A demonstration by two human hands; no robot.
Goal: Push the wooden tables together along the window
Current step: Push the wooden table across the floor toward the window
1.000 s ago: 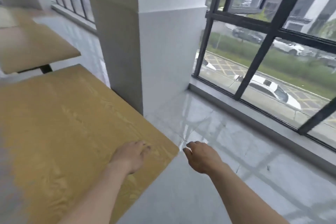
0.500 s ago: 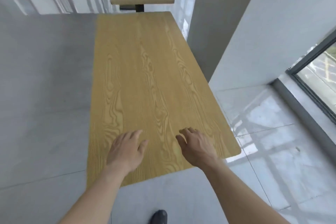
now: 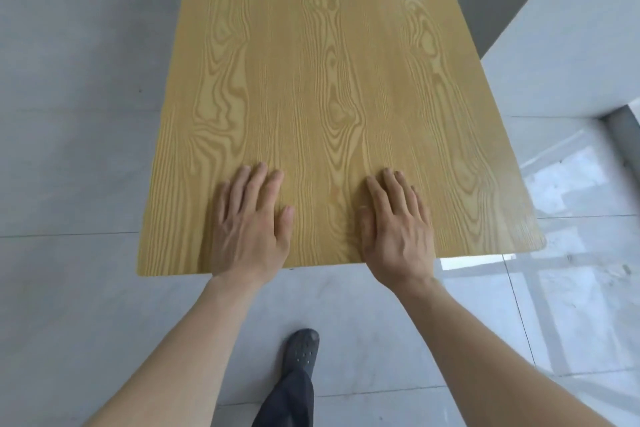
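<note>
A light wooden table (image 3: 311, 62) with bold grain fills the middle of the head view, its near short edge just in front of me. My left hand (image 3: 251, 222) lies flat on the top near that edge, fingers straight and pointing away. My right hand (image 3: 398, 225) lies flat beside it, a short gap between the two, fingers also straight. Both palms rest on the wood. The table's far end runs out of the frame at the top.
A white square pillar (image 3: 554, 28) stands close to the table's right side. Grey tiled floor (image 3: 69, 114) spreads to the left and glossy tiles (image 3: 571, 253) to the right. My dark shoe (image 3: 301, 352) is on the floor below the table's edge.
The view has swung from the window and pillar down onto the table. Both hands have gone from hovering with curled fingers to lying flat on the top near its near edge.
</note>
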